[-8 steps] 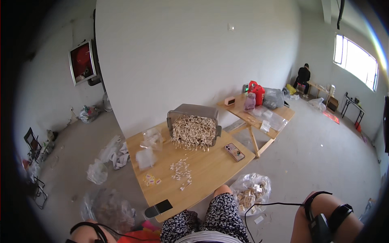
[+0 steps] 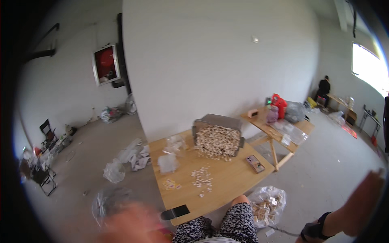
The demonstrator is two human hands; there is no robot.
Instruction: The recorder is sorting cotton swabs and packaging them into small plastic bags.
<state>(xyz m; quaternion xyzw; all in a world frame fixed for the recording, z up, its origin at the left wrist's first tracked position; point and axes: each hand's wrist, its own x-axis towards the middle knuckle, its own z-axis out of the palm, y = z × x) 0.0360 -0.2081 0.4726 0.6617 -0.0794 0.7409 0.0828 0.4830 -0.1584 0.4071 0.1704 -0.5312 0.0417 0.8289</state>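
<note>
Both hands hang off the wooden table, the blurred left hand at seven o'clock and right hand at four, grips unreadable, while small wooden pieces lie spilled before the tipped bin at centre.

You are sitting in a bare, unfinished workroom used for hand sorting or packing: white walls, grey concrete floor. At twelve o'clock a light wooden table carries a grey metal bin heaped with small tan wooden pieces. Crumpled clear plastic bags litter the floor at nine o'clock, and a second wooden table stands at two o'clock.
</note>
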